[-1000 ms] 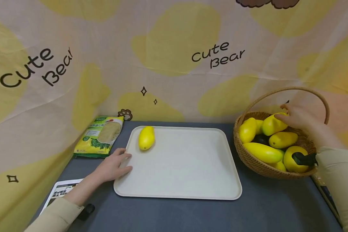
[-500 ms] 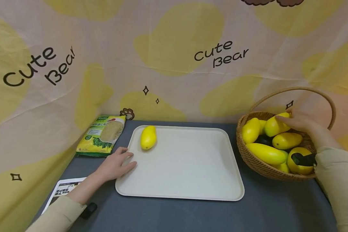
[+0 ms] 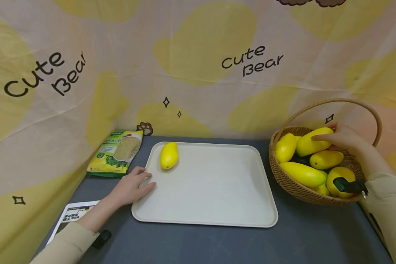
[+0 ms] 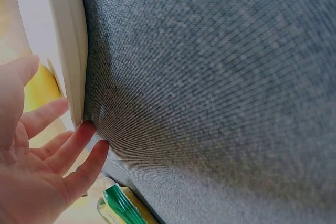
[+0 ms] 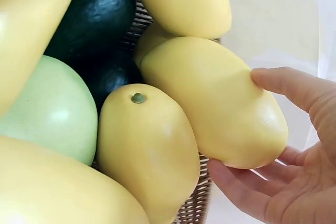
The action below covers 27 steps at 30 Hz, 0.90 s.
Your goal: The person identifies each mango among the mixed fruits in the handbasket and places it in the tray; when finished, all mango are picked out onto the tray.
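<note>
While in grip point(image 5: 307, 182), fruit point(image 5: 215, 100) (smooth, yellow)

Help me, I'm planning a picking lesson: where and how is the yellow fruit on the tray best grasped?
Probably around the middle of the yellow fruit, coming from above, across its narrower width. It lies lengthwise roughly near to far, so its long flanks should offer opposed surfaces. Its far end is close to the rim of the tray, while bare tray on its right leaves room.

1. yellow-and-green food bag point(image 3: 113, 156) on the dark grey table point(image 3: 198, 245), far left
2. white-edged flat item point(image 3: 73, 213) with print, partly hidden, near left
3. pale backdrop cloth point(image 3: 198, 101) with yellow patches and "cute bear" lettering
</note>
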### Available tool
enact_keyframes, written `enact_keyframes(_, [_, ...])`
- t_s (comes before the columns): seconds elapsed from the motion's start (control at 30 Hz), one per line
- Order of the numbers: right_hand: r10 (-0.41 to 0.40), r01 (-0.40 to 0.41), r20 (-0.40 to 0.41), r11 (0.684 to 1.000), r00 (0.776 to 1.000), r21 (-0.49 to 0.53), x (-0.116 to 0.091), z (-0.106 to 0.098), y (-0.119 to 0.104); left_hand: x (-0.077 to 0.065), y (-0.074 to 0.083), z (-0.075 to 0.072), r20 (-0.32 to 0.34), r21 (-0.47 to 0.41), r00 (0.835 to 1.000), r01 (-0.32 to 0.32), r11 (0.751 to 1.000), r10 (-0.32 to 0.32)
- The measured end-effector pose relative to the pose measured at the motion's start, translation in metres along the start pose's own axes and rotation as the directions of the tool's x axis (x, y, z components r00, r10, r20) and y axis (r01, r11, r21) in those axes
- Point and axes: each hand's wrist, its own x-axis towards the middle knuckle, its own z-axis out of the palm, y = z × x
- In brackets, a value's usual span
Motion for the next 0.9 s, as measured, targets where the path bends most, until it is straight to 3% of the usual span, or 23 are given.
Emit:
enact_keyframes(0.17, [-0.004,0.004,-0.023,1.0,1.0,0.007,-0.009,0.001,-0.006,-0.002,-0.002,0.001,-0.016,0.01,1.0,-0.023,1.0,0.024])
enact_keyframes(0.27, [-0.051,0.044,-0.082,0.995,0.995,-0.088,-0.019,-0.001,-0.014,-0.004,-0.004,0.002,0.002,0.016,1.0,-0.021,1.0,0.021])
enact_keyframes(0.4, [-0.117,0.074,-0.211,0.977,0.971,-0.2,-0.041,0.004,-0.029,-0.005,-0.006,0.003,0.034,0.015,0.999,-0.009,1.0,0.009])
enact_keyframes(0.53, [-0.152,0.082,-0.311,0.97,0.938,-0.228,-0.067,0.014,-0.046,-0.007,-0.005,0.002,0.052,0.006,0.999,0.004,1.0,-0.004])
enact_keyframes(0.7, [-0.247,0.143,-0.444,0.957,0.861,-0.254,-0.096,0.034,-0.069,-0.007,-0.004,0.003,0.062,0.017,0.998,0.023,1.0,-0.024])
enact_keyframes(0.9, [-0.365,0.294,-0.585,0.931,0.724,-0.216,-0.117,0.069,-0.097,-0.006,-0.004,0.004,0.071,0.019,0.996,0.047,0.999,-0.049])
